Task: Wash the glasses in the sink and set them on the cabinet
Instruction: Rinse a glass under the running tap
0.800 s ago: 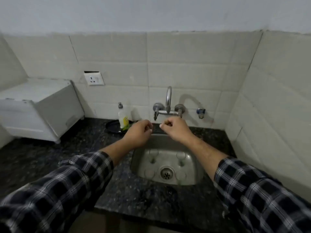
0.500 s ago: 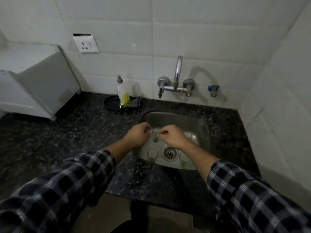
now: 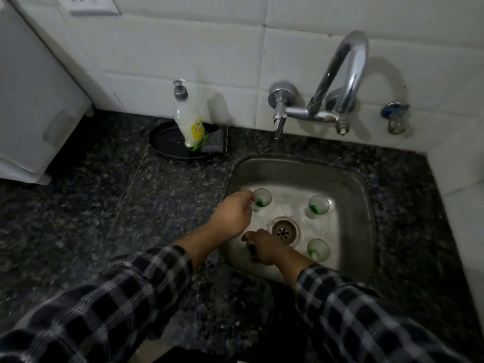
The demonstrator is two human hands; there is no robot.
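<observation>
Pinching far-left glass (image 3: 262,200): left hand (image 3: 231,216) | right hand (image 3: 264,248) grip curled, what it holds hidden

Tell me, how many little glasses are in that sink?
3 in plain sight: the back-left glass held by the left hand, the back-right glass, the front-right glass. The right hand may hide a fourth.

L hand (image 3: 230,216) now in sink (image 3: 352,183) pinching back-left glass (image 3: 262,199); R hand (image 3: 265,248) in too.

Left hand (image 3: 230,216) pinches a glass (image 3: 262,198) in the sink (image 3: 351,184).
</observation>
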